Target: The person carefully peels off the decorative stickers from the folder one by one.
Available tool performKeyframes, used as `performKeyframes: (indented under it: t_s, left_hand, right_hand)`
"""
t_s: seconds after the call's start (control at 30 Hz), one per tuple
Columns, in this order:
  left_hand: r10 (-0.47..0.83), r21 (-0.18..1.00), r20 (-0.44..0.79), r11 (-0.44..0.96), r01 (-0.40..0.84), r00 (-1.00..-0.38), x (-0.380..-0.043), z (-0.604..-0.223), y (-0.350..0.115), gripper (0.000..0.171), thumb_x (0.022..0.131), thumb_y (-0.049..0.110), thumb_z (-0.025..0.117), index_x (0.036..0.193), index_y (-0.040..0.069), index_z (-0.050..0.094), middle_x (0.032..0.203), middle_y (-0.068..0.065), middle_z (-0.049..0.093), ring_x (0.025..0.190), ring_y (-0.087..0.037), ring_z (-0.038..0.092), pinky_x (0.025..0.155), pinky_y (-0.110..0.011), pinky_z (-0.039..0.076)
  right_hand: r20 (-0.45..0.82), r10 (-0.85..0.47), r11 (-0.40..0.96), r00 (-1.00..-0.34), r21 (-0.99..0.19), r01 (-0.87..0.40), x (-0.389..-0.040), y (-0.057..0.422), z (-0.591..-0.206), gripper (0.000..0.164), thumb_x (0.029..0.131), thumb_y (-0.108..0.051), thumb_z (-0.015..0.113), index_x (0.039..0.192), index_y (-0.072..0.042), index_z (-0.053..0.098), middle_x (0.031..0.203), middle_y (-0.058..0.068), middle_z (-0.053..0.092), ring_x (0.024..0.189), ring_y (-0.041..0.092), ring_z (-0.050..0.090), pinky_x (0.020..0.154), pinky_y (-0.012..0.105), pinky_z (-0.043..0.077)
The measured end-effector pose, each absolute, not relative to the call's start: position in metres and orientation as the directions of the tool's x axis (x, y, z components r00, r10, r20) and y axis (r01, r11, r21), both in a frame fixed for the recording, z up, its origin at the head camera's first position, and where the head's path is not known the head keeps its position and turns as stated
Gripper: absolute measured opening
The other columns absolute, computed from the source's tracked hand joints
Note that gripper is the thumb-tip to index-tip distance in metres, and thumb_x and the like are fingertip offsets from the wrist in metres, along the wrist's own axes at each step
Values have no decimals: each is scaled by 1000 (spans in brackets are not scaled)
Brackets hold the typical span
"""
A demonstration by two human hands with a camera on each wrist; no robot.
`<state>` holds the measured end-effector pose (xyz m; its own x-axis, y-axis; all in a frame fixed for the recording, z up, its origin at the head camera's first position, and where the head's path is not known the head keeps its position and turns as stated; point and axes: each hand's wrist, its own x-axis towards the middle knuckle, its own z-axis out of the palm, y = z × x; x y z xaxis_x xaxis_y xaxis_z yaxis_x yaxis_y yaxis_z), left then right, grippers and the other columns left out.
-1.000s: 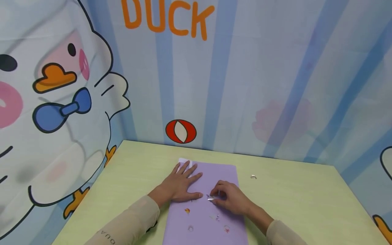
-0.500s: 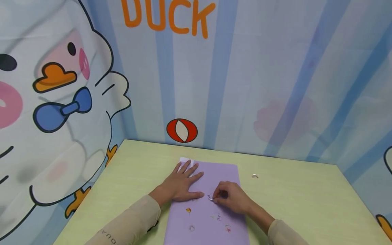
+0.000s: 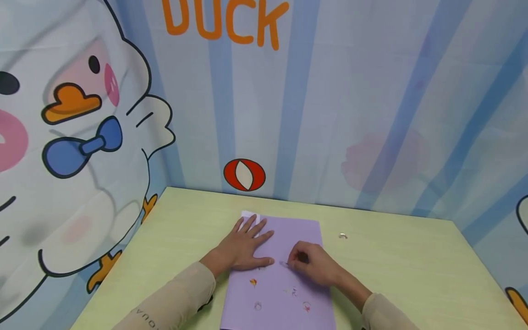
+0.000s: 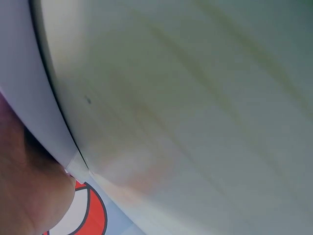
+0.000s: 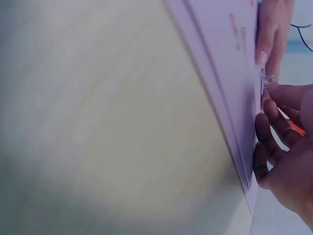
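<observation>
A purple folder (image 3: 288,233) lies on the table, with small stickers such as an orange flower sticker (image 3: 253,282) on its cover. My left hand (image 3: 247,247) rests flat on its upper left part, fingers spread. Over the middle of the cover, my right hand (image 3: 311,262) pinches a small clear sticker (image 3: 283,263) between thumb and forefinger, just right of the left thumb. In the right wrist view, the right hand (image 5: 288,132) has its other fingers curled close to the cover. The left wrist view catches only part of the left hand (image 4: 29,191) at the folder's edge.
The pale yellow table (image 3: 392,270) spreads around the folder. A small curved, shiny scrap (image 3: 343,236) lies to the folder's right. Behind the table hangs a blue striped cloth (image 3: 313,114) with a printed duck (image 3: 74,146).
The right hand has lifted slightly up and back from the cover with the sticker, which has turned between its fingers. The left hand has stayed in place.
</observation>
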<state>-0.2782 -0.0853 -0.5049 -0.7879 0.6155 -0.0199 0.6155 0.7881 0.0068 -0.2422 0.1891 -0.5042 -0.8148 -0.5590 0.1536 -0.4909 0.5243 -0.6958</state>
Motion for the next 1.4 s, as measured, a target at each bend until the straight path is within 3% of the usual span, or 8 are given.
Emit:
performKeyframes:
  t_s: [0.2,0.53,0.87,1.07,1.4]
  left_hand:
    - [616,22,-27,788,615,-787,-279,-506,-84,88,97,82,38,167,29,37,176,-7,21,163,-37,11,128,-61,9]
    - [617,31,-23,787,616,-787,-278,-506,-85,87,98,81,39,167,28,37,176,-8,21,163,-38,11,128,-62,9]
    - [616,38,-17,788,615,-788,-279,-506,-85,87,98,80,40,167,28,37,176,-7,22,163,-38,10,128,-62,9]
    - [616,30,-17,788,615,-788,-280,-509,-84,87,97,81,39,167,29,36,177,-6,21,163,-38,10,129,-61,8]
    - [621,28,-18,784,620,-784,-279,-507,-84,87,98,81,39,167,28,36,177,-8,21,163,-38,10,128,-62,8]
  right_hand:
    - [131,-550,477,-825,-761,-439,-246,195,-499,5,100,-10,72,99,-6,69,92,-3,70,86,12,65,79,28,55]
    - [153,-400,507,-904,-784,-357,-248,201,-495,4,98,-8,75,100,-10,71,91,-3,72,82,13,66,76,28,55]
    - [222,-342,486,-913,-790,-374,-251,215,-489,14,96,1,74,107,-8,75,92,3,74,81,13,65,74,27,54]
    - [290,-263,504,-920,-772,-387,-252,228,-483,15,99,-2,72,111,-9,80,106,3,78,88,14,70,80,28,58]
    - [344,-189,516,-920,-762,-392,-253,255,-477,16,102,-3,69,115,-4,79,106,11,77,93,15,69,80,25,58]
